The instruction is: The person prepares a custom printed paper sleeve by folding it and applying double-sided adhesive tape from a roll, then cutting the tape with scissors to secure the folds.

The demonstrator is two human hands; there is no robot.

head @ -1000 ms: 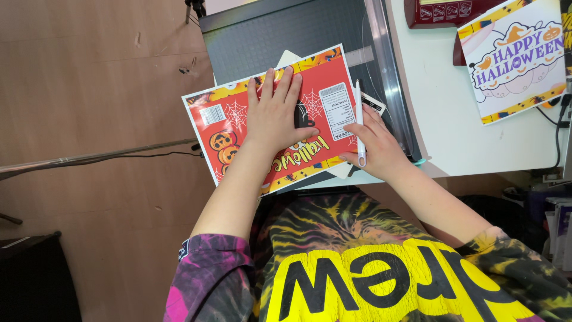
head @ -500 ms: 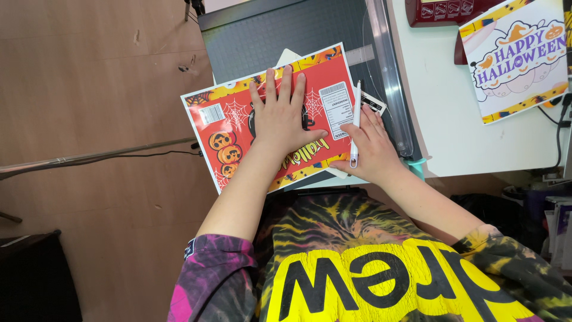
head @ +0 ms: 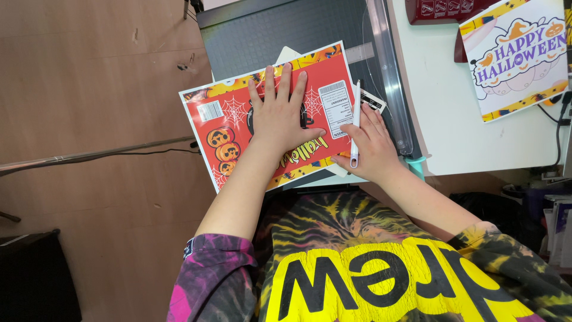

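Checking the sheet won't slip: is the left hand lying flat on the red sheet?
Yes, the left hand lies palm down with fingers spread on the red sheet, while the right hand holds a white tool at its edge.

The printed sheet (head: 238, 128) under my left hand (head: 280, 113) was glossy paper, smooth and slightly shiny in its red and orange areas. The pen (head: 356, 122) in my right hand (head: 369, 146) looked like smooth white plastic. The cutter board (head: 268, 33) beneath was matt dark plastic with a fine grid, and its rail (head: 390, 71) was clear, shiny plastic. The desk (head: 441, 119) was a smooth, matt white. The floor (head: 89, 89) looked like brown wood-grain laminate. My shirt (head: 381, 268) was soft tie-dyed cloth.
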